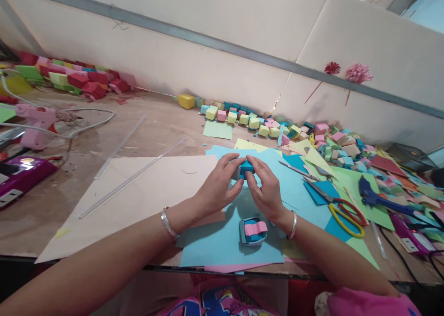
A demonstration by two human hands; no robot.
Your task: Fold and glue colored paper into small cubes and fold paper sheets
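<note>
Between the fingertips of both hands is a small dark blue paper box (246,169), held over light blue paper sheets (208,246). My left hand (220,182) pinches it from the left, with thumb and fingers on its side. From the right, my right hand (265,186) grips it the same way; the fingers cover part of it. Below the hands, on the light blue paper, sits a small light blue paper box (244,238) with blue and pink paper pieces (255,228) in it.
Scissors (342,209) and a blue glue gun (378,198) lie to the right, a pink glue gun (36,121) to the left. Clear glue sticks (132,179) rest on cream paper (138,223). Many paper boxes (243,119) line the wall. A purple power strip (27,177) is at left.
</note>
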